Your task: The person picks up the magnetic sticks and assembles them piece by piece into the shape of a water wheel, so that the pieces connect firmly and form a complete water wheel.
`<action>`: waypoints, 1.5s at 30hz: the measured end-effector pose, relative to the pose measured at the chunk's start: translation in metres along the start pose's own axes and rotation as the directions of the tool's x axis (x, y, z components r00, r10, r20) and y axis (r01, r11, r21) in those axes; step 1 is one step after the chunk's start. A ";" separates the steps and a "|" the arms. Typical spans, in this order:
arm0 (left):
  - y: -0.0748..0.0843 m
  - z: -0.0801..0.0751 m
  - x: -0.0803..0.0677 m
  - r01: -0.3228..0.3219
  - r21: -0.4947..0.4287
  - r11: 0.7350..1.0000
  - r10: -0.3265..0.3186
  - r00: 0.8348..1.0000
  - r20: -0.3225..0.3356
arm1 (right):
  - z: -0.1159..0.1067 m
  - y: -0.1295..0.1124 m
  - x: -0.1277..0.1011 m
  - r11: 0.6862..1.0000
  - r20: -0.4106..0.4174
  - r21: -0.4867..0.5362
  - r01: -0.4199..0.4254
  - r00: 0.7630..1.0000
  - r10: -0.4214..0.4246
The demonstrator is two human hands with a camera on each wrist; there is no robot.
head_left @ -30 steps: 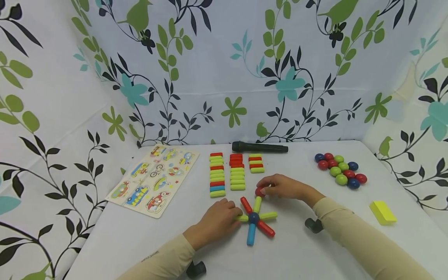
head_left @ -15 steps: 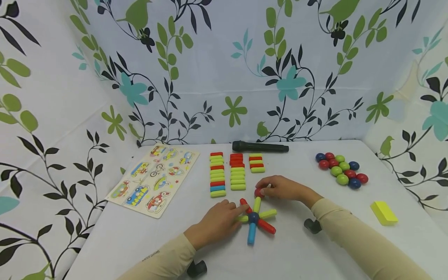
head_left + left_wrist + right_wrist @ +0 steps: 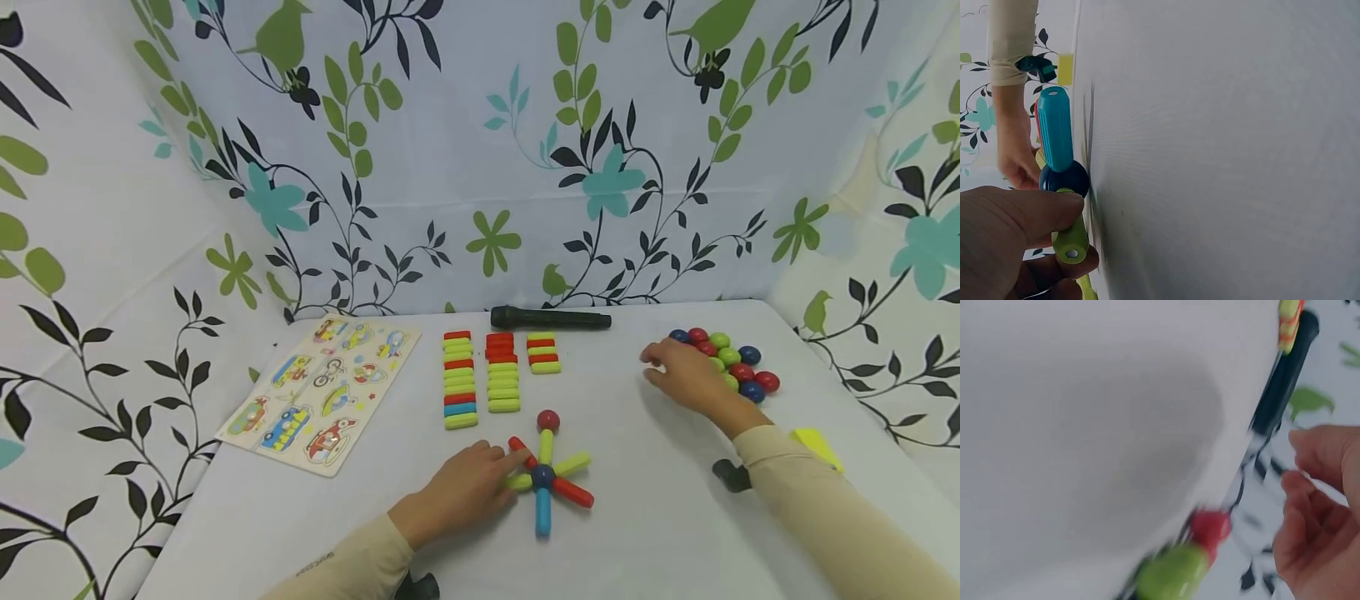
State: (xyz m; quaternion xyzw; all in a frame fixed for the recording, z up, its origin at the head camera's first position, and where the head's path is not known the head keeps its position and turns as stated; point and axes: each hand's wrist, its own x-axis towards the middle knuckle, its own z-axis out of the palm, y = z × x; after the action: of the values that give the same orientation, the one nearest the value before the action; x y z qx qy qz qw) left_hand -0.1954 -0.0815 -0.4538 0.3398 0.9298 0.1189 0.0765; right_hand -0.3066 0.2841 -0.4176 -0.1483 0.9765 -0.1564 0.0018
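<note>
A star of coloured rods lies round a dark blue ball (image 3: 542,477) near the table's front. A red ball (image 3: 548,419) sits on the far end of its upright green rod (image 3: 546,447), with no hand on it. My left hand (image 3: 510,467) rests at the star's left side and pinches the left green rod (image 3: 1071,240) between thumb and fingers, next to the blue rod (image 3: 1056,128). My right hand (image 3: 652,367) hovers at the left edge of the cluster of red, green and blue balls (image 3: 738,367), fingers loosely curled and holding nothing. The right wrist view is blurred.
Three rows of spare rods (image 3: 491,375) lie behind the star, with a black microphone (image 3: 551,318) beyond them. A picture puzzle board (image 3: 318,392) lies at the left. A yellow block (image 3: 817,446) sits at the right behind my sleeve. Patterned cloth walls surround the table.
My right hand let go of the red ball, which stays on the green rod's end, and moved right to the ball cluster. The left hand stayed at the star.
</note>
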 end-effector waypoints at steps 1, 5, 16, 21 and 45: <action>0.001 0.000 -0.001 0.000 -0.001 1.000 0.000 1.000 0.000 | -0.005 0.012 -0.006 0.998 -0.027 -0.052 -0.034 0.999 0.032; 0.001 0.000 -0.003 -0.004 0.009 1.000 0.004 1.000 -0.011 | -0.017 0.047 -0.024 0.970 -0.075 -0.206 -0.128 0.991 0.114; 0.002 0.001 -0.003 0.001 0.013 1.000 -0.001 1.000 -0.014 | -0.006 0.080 -0.038 0.958 -0.042 -0.250 -0.138 0.990 0.132; 0.002 0.003 -0.004 -0.016 0.020 1.000 0.016 1.000 -0.020 | -0.004 0.065 -0.041 0.983 -0.047 -0.167 -0.069 0.997 0.062; 0.003 0.000 -0.003 -0.031 0.032 0.999 0.032 0.999 -0.013 | 0.033 -0.059 -0.046 0.884 0.265 0.410 0.226 0.897 -0.353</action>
State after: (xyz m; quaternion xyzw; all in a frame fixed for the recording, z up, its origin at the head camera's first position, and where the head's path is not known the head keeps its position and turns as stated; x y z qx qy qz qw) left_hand -0.1911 -0.0814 -0.4531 0.3547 0.9266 0.1078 0.0630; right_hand -0.2435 0.2337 -0.4331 -0.3156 0.8812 -0.3081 0.1702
